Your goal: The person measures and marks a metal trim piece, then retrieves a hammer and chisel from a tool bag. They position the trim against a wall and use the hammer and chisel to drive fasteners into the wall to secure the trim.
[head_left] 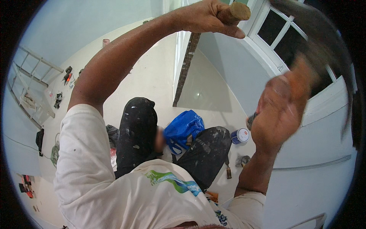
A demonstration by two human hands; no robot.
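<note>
My left hand (207, 17) is raised at the top, fingers wrapped round a wooden handle (236, 11) whose round end faces out; whatever it leads to is hidden. Just below it stands the narrow edge of an open white door (186, 65), with a dark, mottled strip along it. My right hand (276, 108) is closed round the orange-brown handle of a tool (299, 76), smeared by motion; its dark upper part is a blur in front of the white-framed window (270, 30) on the right.
Between my bent knees lies a blue bag (183, 126); a paint can (240, 135) stands by the right wall, with a scraper-like tool (228, 171) nearby. An aluminium ladder (45, 80), scattered tools (68, 76) and a cable coil (55, 154) are on the left.
</note>
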